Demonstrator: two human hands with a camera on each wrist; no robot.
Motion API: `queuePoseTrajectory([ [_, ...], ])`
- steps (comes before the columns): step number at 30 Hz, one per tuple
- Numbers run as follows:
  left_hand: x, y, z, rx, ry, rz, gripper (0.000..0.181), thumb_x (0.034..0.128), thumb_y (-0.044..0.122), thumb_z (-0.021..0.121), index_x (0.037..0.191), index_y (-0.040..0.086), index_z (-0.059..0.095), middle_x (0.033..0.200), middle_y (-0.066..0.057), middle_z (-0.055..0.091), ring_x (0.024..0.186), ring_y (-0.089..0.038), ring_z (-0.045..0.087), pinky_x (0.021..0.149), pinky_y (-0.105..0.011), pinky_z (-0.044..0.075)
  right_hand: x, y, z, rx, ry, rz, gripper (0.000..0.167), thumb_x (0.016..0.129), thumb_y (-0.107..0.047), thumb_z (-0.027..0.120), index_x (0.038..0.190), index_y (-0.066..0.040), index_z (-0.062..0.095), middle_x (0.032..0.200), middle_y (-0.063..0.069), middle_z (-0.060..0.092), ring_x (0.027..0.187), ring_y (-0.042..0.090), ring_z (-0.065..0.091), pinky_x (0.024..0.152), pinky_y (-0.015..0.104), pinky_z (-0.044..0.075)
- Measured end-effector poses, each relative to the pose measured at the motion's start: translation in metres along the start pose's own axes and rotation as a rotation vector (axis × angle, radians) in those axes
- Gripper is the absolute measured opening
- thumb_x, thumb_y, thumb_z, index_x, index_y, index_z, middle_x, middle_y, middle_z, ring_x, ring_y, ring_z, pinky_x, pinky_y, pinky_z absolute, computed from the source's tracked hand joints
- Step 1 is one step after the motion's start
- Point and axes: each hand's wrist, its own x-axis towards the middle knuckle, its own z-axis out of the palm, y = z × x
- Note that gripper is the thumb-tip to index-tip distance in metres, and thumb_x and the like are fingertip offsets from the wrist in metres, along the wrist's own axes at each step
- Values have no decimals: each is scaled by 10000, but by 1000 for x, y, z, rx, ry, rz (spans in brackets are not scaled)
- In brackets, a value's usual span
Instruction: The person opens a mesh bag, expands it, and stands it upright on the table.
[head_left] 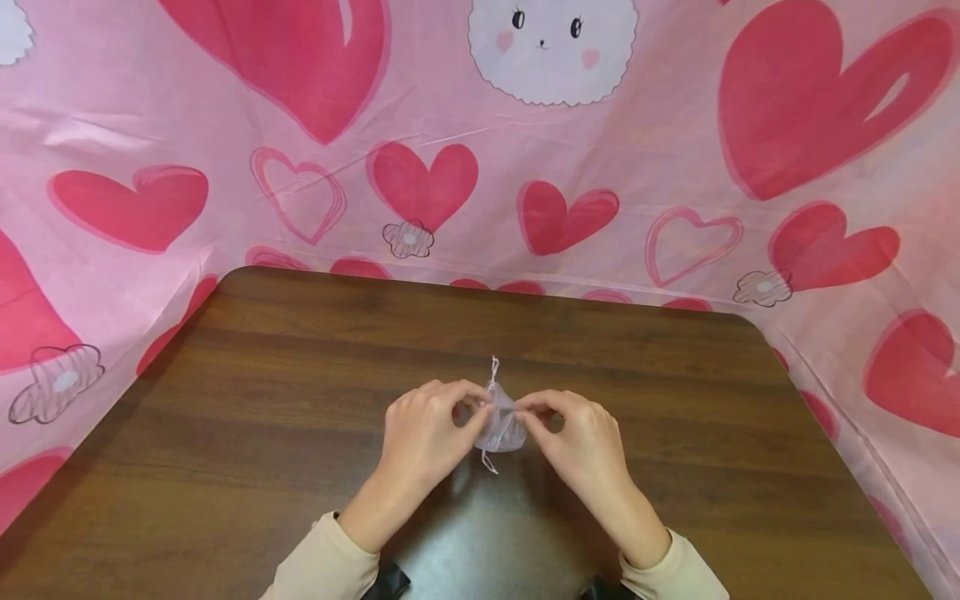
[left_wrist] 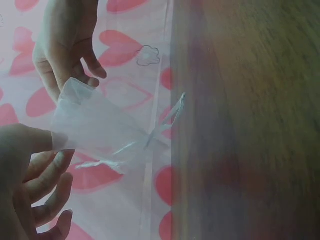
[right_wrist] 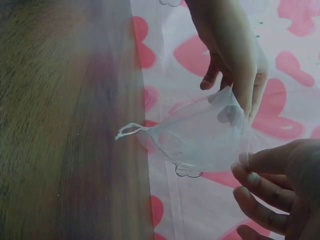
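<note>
A small sheer white drawstring pouch (head_left: 504, 432) is held up between both hands above the table. My left hand (head_left: 431, 429) pinches one side of its edge between thumb and forefinger. Opposite it, the right hand (head_left: 588, 437) pinches the other side in the same way. In the left wrist view the pouch (left_wrist: 100, 120) is spread between the two hands, and its mesh lets the background show through. A looped cord (right_wrist: 129, 130) sticks out from the gathered end in the right wrist view. Whether anything lies inside is hard to tell.
A dark brown wooden table (head_left: 262, 400) with rounded far corners lies under the hands. Pink cloth (head_left: 442, 108) printed with red hearts hangs behind it and along both sides. Beige sleeves (head_left: 330, 558) cover the forearms, with dark straps or devices (head_left: 388, 581) beside them.
</note>
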Motion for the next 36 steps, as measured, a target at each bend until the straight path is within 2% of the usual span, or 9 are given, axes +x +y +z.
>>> queuePoseTrajectory([
  [7, 0, 0, 0, -5, 60, 0, 75, 773, 270, 832, 817, 295, 776, 572, 140, 503, 540, -41, 452, 495, -268, 357, 1, 0, 1, 2, 6, -15, 193, 754, -80, 860, 894, -185, 778, 764, -100, 679, 678, 69, 627, 562, 294, 467],
  [18, -1, -1, 1, -11, 71, -22, 84, 756, 264, 837, 785, 286, 762, 567, 128, 471, 527, -60, 456, 498, -285, 368, -2, -7, -1, 29, -38, 18, 218, 773, -192, 863, 973, -168, 779, 747, -133, 639, 655, 29, 574, 552, 263, 444],
  [26, -1, -2, 2, -1, 72, -49, 76, 777, 267, 814, 810, 291, 750, 583, 121, 484, 535, -57, 460, 515, -299, 384, -3, -5, 0, -25, -89, 49, 242, 771, -85, 833, 991, -167, 778, 757, -111, 664, 623, 32, 554, 531, 271, 415],
  [36, -1, -6, 2, 14, 65, -31, 102, 763, 256, 832, 772, 294, 737, 601, 114, 552, 561, -67, 497, 516, -304, 402, -3, -4, 0, -45, -4, -1, 186, 748, -49, 850, 855, -190, 793, 805, -85, 724, 688, 131, 679, 531, 333, 472],
])
